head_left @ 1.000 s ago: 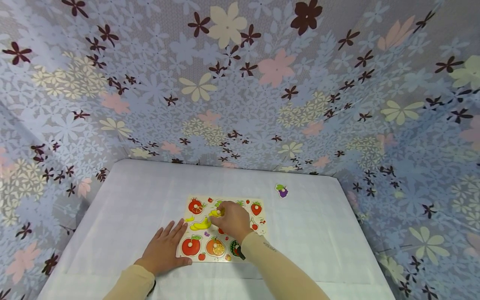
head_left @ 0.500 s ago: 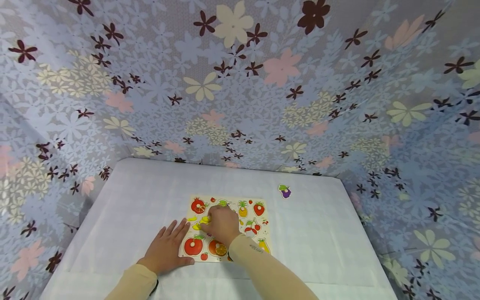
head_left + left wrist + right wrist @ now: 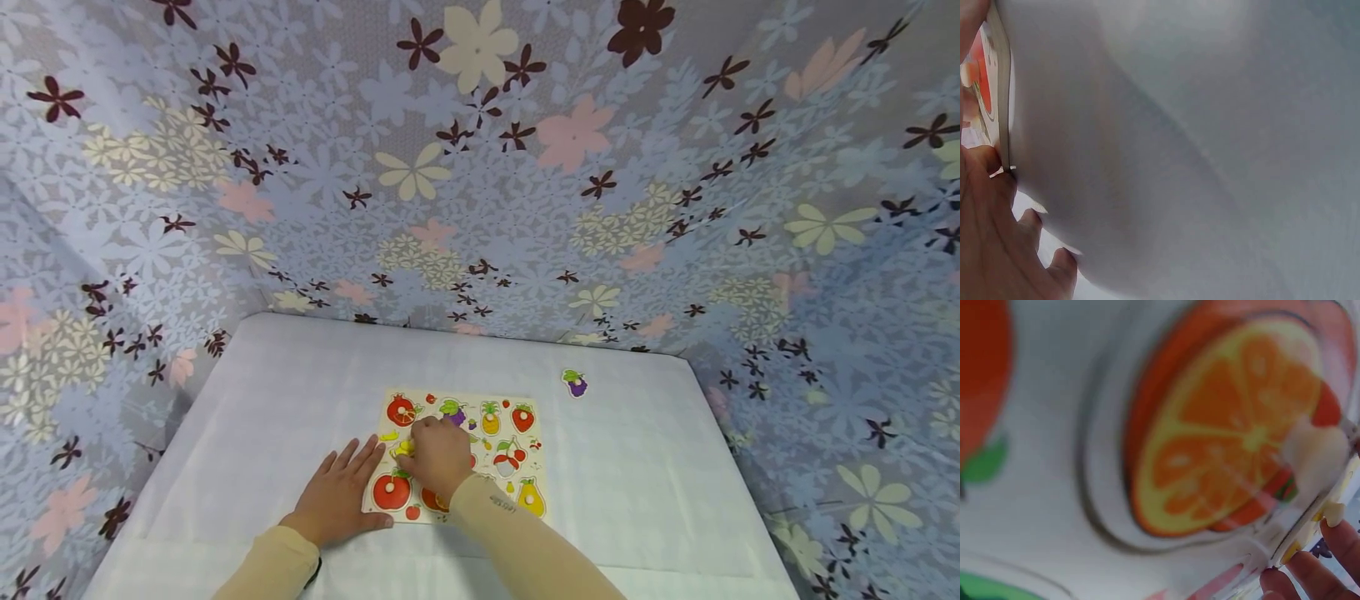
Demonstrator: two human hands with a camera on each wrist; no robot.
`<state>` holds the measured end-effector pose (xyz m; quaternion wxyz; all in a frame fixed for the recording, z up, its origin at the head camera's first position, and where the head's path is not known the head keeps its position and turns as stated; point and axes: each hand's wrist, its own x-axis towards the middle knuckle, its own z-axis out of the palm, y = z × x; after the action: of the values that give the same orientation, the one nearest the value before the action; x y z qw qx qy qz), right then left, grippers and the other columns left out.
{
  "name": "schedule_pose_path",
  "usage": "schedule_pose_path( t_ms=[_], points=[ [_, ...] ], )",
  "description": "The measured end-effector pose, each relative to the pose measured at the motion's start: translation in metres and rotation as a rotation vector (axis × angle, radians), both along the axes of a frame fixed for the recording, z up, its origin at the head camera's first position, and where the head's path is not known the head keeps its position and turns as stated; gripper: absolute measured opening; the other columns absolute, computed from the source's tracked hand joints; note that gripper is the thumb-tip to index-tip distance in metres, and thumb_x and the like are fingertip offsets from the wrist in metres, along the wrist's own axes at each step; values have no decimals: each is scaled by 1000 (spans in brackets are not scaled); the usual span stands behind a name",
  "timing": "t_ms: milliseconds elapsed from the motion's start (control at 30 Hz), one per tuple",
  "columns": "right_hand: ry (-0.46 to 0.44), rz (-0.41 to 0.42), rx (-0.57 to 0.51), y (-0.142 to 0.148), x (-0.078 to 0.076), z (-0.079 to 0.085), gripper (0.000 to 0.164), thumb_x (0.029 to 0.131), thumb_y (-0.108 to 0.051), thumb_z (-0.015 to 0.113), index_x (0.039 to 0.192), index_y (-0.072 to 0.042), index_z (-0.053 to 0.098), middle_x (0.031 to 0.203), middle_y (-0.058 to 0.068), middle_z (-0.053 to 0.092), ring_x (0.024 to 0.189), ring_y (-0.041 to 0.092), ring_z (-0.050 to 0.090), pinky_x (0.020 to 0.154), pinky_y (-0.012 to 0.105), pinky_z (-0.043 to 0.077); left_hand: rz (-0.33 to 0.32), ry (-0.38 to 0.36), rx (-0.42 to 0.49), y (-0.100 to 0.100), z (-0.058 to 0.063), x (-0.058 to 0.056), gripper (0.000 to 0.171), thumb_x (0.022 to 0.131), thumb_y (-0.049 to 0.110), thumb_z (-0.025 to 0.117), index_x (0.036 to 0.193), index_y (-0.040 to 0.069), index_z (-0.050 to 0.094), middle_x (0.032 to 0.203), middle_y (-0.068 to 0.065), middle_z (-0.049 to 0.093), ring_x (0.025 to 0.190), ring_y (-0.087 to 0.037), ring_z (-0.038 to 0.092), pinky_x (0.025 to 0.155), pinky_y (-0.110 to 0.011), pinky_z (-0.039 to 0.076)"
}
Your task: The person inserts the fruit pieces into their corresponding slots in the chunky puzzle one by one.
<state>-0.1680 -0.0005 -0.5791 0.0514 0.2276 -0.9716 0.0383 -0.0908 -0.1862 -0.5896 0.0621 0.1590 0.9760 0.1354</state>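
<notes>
A fruit peg-puzzle board point(image 3: 474, 403) lies on the table. My left hand point(image 3: 337, 493) lies spread at its left side, fingertips and thumb at the edge; in the left wrist view, the fingers point(image 3: 997, 181) touch the board's rim. With curled fingers, my right hand point(image 3: 442, 454) holds a yellow banana puzzle piece point(image 3: 403, 447) at the banana spot on the board's left half. In the right wrist view, its fingertips are at a pale knob point(image 3: 1334, 514) on that piece. The right hand and sleeve hide the board's middle and part of the orange piece point(image 3: 433, 500).
A loose purple grape piece point(image 3: 575, 383) lies on the white-covered table point(image 3: 637, 467), beyond the board's right end. Apple point(image 3: 392, 492), pear point(image 3: 530, 498), pineapple point(image 3: 491, 419) and strawberry point(image 3: 522, 419) show on the board. Flowered cloth point(image 3: 420, 242) hangs behind and at the sides.
My right hand has moved left with the banana piece, onto the banana picture, uncovering the pineapple, cherries and pear. The left hand keeps its place at the board's edge. The view has shifted slightly.
</notes>
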Motion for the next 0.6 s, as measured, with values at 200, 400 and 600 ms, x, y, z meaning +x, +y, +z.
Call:
schedule_pose_path(
  t_ms=[200, 400, 600],
  points=[
    [59, 36, -12, 3, 1, -3, 25, 86, -44, 74, 88, -19, 69, 98, -2, 69, 78, 16, 61, 65, 33, 55, 5, -6, -17, 1, 2, 0, 110, 75, 74, 69, 156, 9, 34, 162, -8, 27, 146, -37, 26, 114, -58, 24],
    [3, 46, -56, 6, 3, 1, 23, 87, -40, 75, 89, -19, 69, 104, -1, 68, 88, 18, 63, 72, 35, 58, 5, -4, -2, 3, 6, 1, 109, 74, 71, 72, 155, 7, 37, 161, -10, 30, 145, -38, 28, 113, -59, 26],
    [-59, 43, -78, 8, 4, 4, 23, 88, -39, 75, 94, -17, 70, 110, 2, 67, 104, 25, 65, 82, 44, 58, 13, -23, -7, 3, 5, 1, 110, 74, 72, 72, 155, 8, 36, 162, -9, 28, 145, -37, 26, 114, -59, 24]
  ],
)
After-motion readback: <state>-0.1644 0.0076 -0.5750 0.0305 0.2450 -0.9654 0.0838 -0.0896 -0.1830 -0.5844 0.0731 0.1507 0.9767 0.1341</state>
